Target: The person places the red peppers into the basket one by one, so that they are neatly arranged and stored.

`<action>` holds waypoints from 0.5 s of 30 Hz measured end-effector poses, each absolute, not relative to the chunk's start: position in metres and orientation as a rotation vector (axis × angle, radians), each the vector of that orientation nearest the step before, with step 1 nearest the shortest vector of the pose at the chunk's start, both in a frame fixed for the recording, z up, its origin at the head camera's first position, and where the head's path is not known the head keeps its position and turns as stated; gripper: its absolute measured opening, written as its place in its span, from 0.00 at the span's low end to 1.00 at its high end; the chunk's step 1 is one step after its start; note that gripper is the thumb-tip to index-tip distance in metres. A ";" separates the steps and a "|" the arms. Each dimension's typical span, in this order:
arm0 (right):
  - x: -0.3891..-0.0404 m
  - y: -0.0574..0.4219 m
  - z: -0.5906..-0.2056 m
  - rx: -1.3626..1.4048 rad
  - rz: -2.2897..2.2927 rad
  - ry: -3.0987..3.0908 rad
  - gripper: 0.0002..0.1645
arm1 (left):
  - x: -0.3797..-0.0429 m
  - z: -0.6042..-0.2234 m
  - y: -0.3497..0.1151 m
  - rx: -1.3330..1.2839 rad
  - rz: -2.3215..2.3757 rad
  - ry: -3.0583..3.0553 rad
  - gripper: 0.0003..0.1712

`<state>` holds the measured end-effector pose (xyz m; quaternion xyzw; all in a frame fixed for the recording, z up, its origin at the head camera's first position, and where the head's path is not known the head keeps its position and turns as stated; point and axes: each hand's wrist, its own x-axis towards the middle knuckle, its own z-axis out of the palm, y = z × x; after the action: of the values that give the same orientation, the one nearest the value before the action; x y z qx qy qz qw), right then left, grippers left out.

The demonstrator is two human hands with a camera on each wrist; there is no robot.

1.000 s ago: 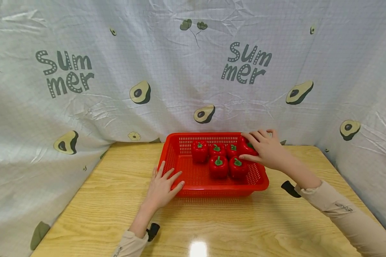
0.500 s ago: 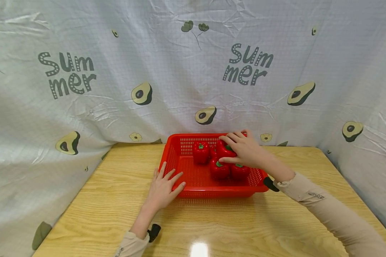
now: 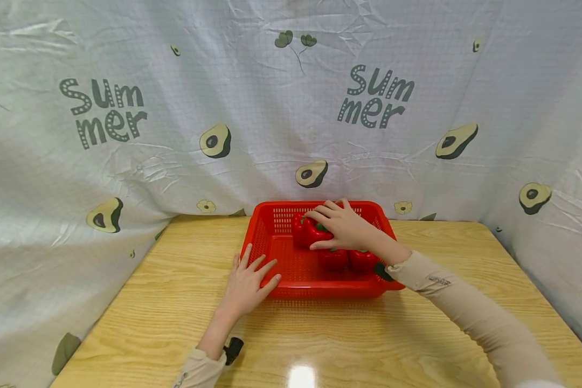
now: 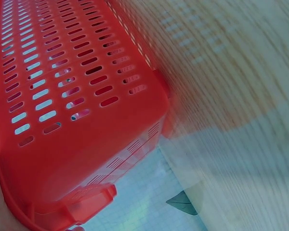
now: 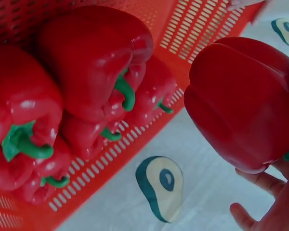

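Observation:
My right hand (image 3: pixel 345 227) grips a glossy red bell pepper (image 5: pixel 245 103) with a green stem, above the other peppers in the red plastic basket (image 3: pixel 330 284). In the right wrist view, several red bell peppers (image 5: pixel 94 60) sit together inside with green stems showing. Two of them, a front pepper (image 3: pixel 333 260) and its neighbour (image 3: pixel 362 261), show below my right hand in the head view; others are hidden behind it. My left hand (image 3: pixel 244 288) rests on the basket's left rim with fingers spread. The left wrist view shows the basket's slotted outer wall (image 4: pixel 82 115).
The basket stands on a wooden table (image 3: pixel 184 269), near its back edge. A pale cloth (image 3: pixel 252 108) printed with avocados and lettering hangs behind and along both sides. Inside the basket, bare red floor (image 3: pixel 291 264) shows on the left.
My right hand has carried the bell pepper leftward, from the basket's right end to over its middle. The left hand keeps its place on the rim.

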<state>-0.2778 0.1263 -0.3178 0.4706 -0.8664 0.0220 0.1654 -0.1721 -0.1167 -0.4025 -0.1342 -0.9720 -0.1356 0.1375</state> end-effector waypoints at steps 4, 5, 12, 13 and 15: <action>-0.282 0.118 -0.324 1.385 0.053 -2.442 0.41 | -0.172 -0.402 -0.116 -0.385 -0.386 -2.814 0.27; -0.283 0.117 -0.326 1.398 0.046 -2.437 0.42 | -0.172 -0.402 -0.116 -0.384 -0.384 -2.816 0.27; -0.289 0.104 -0.336 1.493 0.006 -2.469 0.42 | -0.171 -0.402 -0.116 -0.382 -0.384 -2.825 0.27; -0.290 0.102 -0.338 1.504 0.000 -2.480 0.42 | -0.171 -0.402 -0.117 -0.381 -0.384 -2.827 0.27; -0.292 0.099 -0.340 1.521 -0.006 -2.498 0.42 | -0.172 -0.403 -0.117 -0.378 -0.384 -2.830 0.27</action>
<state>-0.2916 0.0989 -0.3402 0.5170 -0.8491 -0.0019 0.1082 -0.1718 -0.1168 -0.4029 -0.1301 -0.9740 -0.1322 0.1298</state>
